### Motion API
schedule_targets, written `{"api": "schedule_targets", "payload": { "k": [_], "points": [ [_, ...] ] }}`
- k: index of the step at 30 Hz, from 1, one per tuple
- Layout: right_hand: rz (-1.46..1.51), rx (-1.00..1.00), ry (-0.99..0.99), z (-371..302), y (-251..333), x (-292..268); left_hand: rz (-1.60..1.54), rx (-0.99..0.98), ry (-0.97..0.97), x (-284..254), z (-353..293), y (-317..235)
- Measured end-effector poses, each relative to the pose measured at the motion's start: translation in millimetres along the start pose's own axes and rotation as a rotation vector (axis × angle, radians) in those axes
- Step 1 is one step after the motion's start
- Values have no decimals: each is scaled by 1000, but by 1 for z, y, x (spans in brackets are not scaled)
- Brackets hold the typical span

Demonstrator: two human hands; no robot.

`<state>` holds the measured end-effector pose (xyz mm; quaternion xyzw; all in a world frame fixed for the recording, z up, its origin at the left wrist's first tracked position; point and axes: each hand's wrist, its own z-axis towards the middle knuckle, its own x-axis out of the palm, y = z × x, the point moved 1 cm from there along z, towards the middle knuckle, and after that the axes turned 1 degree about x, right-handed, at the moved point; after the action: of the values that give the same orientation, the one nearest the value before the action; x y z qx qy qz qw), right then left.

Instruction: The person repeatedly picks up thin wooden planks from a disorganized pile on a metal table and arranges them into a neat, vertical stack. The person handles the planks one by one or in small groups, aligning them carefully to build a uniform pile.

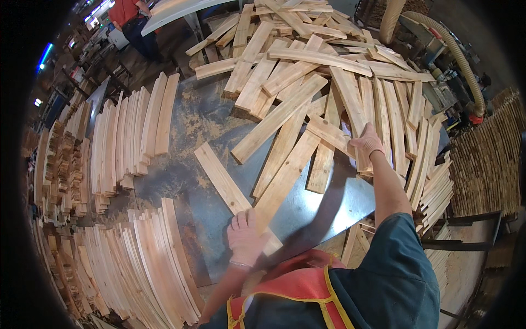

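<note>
One left hand (246, 237), half-curled over a plank (221, 178), grip unclear; right hand (368, 143) closed around a board (327, 132)

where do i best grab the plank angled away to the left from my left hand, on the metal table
Probably at the middle of that plank, coming from its left and closing across its narrow width: open metal table lies beside it there, while its near end is crowded by your left hand and another plank.

The left grip (245, 236) lies on a plank (222, 178) on the worktop (170, 175); the right grip (368, 143) touches the heap (323, 58). Rows of boards (129, 137) stand at left.
</note>
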<state>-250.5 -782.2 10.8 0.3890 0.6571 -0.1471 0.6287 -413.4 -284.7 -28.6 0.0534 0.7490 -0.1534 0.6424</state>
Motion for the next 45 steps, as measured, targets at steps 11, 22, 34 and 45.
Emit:
{"api": "schedule_targets", "payload": {
  "k": [11, 22, 34, 45],
  "points": [
    [1467, -187, 920, -246, 56, 64, -1081, -394, 235, -45, -98, 47],
    [1502, -82, 1587, -459, 130, 110, -1704, -666, 215, -54, -308, 128],
    [794, -403, 1504, -568, 142, 225, -1561, -832, -103, 21, -341, 162],
    [224, -985, 1145, -416, 207, 111, -373, -333, -316, -22, -189, 104]
  ]
}}
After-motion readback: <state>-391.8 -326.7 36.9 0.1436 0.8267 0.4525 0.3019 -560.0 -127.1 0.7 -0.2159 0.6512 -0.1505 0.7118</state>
